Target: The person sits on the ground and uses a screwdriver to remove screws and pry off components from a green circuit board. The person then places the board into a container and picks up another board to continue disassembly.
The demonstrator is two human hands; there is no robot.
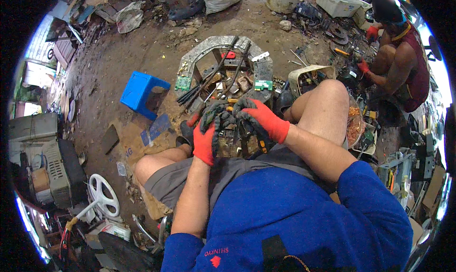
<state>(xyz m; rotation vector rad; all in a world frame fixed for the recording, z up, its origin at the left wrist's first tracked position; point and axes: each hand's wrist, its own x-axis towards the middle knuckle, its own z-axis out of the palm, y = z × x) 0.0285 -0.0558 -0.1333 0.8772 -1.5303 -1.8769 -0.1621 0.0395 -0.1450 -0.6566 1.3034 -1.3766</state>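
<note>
I sit with bare knees apart, and both hands wear red and dark work gloves. My left hand (207,132) and my right hand (259,117) close together on a dark scrap part (233,124) held between my knees, its shape mostly hidden by the gloves. A yellow-handled tool (262,145) lies just below the hands. Right in front stands a grey hollow concrete block (219,51) holding long dark metal rods (209,79), with green circuit boards (183,83) resting on its rim.
A blue plastic stool (142,94) lies on the dirt to the left. A beige basket of scrap (311,77) sits behind my right knee. Another person (403,58) in red gloves crouches at the upper right. A white fan part (102,193) and grey casings sit at lower left.
</note>
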